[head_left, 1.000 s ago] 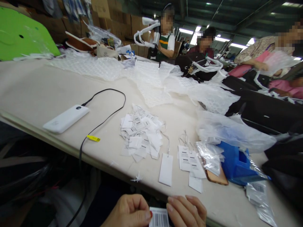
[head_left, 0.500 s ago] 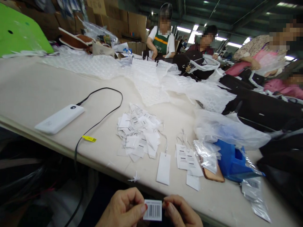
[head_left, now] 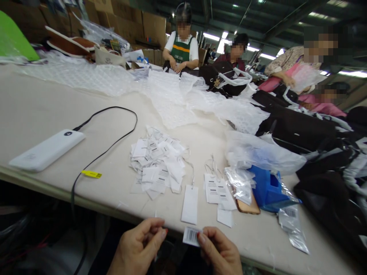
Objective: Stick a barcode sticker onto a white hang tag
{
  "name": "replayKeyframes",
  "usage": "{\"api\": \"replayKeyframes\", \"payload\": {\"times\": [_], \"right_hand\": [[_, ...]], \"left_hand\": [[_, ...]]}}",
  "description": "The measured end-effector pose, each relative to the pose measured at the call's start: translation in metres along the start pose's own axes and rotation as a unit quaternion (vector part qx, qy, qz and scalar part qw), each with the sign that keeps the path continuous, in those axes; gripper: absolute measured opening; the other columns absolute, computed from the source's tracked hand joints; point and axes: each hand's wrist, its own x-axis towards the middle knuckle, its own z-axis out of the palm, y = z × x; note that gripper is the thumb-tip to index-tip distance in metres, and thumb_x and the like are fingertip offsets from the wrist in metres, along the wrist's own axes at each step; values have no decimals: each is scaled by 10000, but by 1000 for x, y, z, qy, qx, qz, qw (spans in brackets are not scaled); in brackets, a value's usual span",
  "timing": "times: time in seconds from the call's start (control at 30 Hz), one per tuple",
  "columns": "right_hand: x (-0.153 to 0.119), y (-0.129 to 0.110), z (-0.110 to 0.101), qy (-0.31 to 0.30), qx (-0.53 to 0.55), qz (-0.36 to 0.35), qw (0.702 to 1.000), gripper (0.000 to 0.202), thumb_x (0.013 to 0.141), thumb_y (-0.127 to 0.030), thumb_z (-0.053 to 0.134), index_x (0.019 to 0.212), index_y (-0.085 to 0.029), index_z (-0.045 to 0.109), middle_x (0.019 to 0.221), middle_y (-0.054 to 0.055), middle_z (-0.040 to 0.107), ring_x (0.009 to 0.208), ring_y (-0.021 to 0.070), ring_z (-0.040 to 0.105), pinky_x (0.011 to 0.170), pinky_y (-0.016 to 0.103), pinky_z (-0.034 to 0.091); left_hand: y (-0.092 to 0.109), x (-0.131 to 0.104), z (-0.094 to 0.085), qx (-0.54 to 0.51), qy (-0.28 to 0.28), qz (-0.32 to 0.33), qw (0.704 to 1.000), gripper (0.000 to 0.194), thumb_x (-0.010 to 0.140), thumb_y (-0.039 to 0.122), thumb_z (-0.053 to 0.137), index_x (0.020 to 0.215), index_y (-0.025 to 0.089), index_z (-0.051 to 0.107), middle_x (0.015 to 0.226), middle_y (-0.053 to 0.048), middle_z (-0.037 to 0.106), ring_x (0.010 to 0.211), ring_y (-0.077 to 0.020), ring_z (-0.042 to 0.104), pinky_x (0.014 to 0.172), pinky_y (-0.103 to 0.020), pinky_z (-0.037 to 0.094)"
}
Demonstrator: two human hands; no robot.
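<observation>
Below the surface point(head_left: 43, 110) edge, my right hand point(head_left: 219, 252) pinches a barcode label point(head_left: 191, 236) at its right side; my left hand point(head_left: 137, 248) sits just beside it, fingers loosely curled on nothing I can see. Past the edge lie a blank tag point(head_left: 189, 204) and a tag heap point(head_left: 157, 162). Open room runs left toward the power bank point(head_left: 46, 149) and its cable point(head_left: 109, 128).

Both wrists cut off by bottom edge; left hand point(head_left: 137, 248) and right hand point(head_left: 220, 251) only partly in frame. Barcode sticker point(head_left: 191, 236) print too small to read. Phone point(head_left: 247, 206) mostly covered by plastic bags point(head_left: 241, 183). Tag pile point(head_left: 157, 162) lettering illegible. Green panel point(head_left: 13, 38) cropped at left edge
</observation>
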Motion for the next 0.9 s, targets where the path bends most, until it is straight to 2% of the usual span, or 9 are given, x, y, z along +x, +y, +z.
{"api": "replayKeyframes", "payload": {"times": [0.07, 0.13, 0.23, 0.33, 0.43, 0.57, 0.9], "right_hand": [[12, -8, -6, 12, -24, -25, 999, 363, 613, -505, 682, 626, -155, 586, 475, -53, 443, 468, 71, 337, 456, 211, 228], [25, -14, -9, 12, -63, -46, 997, 355, 635, -502, 661, 637, -157, 578, 506, -52, 445, 480, 74, 337, 451, 209, 238], [44, -16, -7, -6, -104, -55, 993, 350, 656, -508, 618, 635, -165, 554, 506, -57, 429, 461, 75, 319, 425, 211, 221], [55, -14, -1, -16, -121, -55, 991, 323, 666, -486, 591, 620, -171, 539, 490, -59, 424, 450, 81, 330, 418, 216, 219], [60, -13, 3, -22, -125, -56, 990, 286, 663, -445, 594, 600, -170, 542, 477, -55, 442, 457, 87, 358, 438, 221, 248], [63, -14, 5, -31, -127, -45, 990, 255, 664, -411, 596, 594, -172, 541, 453, -60, 443, 447, 86, 373, 448, 222, 266], [66, -18, 5, -48, -131, -7, 990, 245, 640, -400, 600, 586, -168, 542, 430, -62, 444, 404, 73, 362, 396, 209, 218]], "left_hand": [[1, 8, 1, 54, 35, 87, 994, 227, 727, 376, 591, 840, 185, 638, 634, -1, 627, 535, -133, 557, 521, -223, 445], [4, 17, 6, 103, 39, 196, 974, 119, 759, 284, 582, 824, 195, 626, 652, 4, 635, 579, -125, 583, 565, -200, 463], [6, 34, 22, 147, 48, 359, 921, 100, 799, 139, 512, 846, 179, 590, 726, -14, 649, 664, -119, 617, 624, -182, 482], [1, 51, 36, 176, 82, 460, 866, 178, 810, 50, 433, 883, 152, 560, 751, -40, 637, 716, -133, 619, 662, -209, 498], [-6, 62, 42, 194, 86, 485, 849, 202, 818, 28, 405, 909, 143, 544, 766, -53, 626, 739, -147, 607, 685, -240, 508], [-9, 64, 40, 197, 76, 475, 854, 176, 827, 40, 416, 913, 143, 530, 773, -48, 607, 749, -141, 592, 692, -236, 504], [-8, 62, 38, 202, 71, 474, 854, 181, 827, 35, 413, 925, 132, 532, 782, -54, 598, 773, -142, 587, 718, -234, 503]]}}
